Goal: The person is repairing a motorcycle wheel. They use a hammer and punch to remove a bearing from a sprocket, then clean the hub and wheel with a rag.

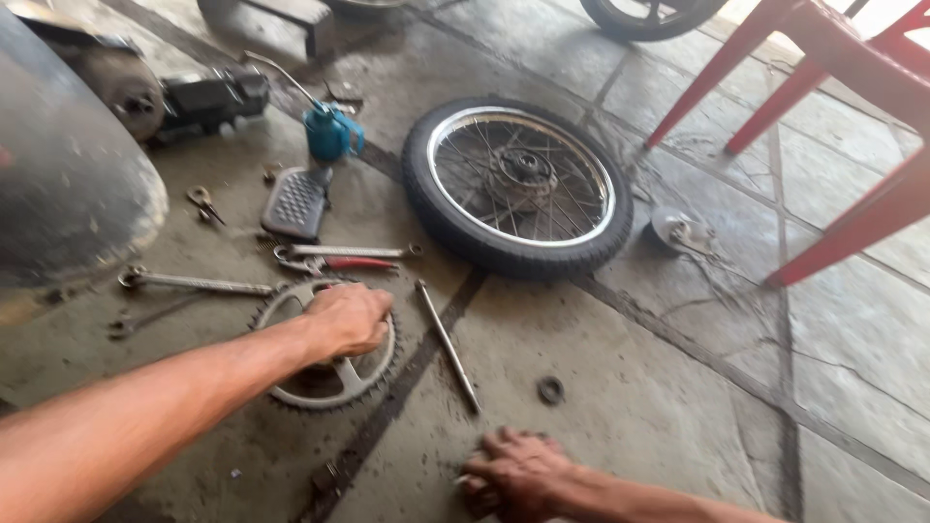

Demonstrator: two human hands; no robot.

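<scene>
My left hand (pixel 349 320) reaches forward and rests curled on a large toothed sprocket (pixel 329 387) that lies flat on the concrete floor. Its fingers are closed over the sprocket's upper rim. My right hand (pixel 513 475) is low at the bottom edge, fingers bent against the floor; whether it holds something small is hidden. A long metal axle rod (pixel 448 344) lies between the two hands. A small dark ring (pixel 550 389) sits on the floor just above my right hand.
A spoked motorcycle wheel (pixel 516 184) lies flat ahead. Spanners (pixel 199 283), pliers with red handles (pixel 339 261), a blue oil can (pixel 329 131) and a foot peg (pixel 297 201) are scattered to the left. Red chair legs (pixel 823 107) stand at right; a dark fender (pixel 68 174) at left.
</scene>
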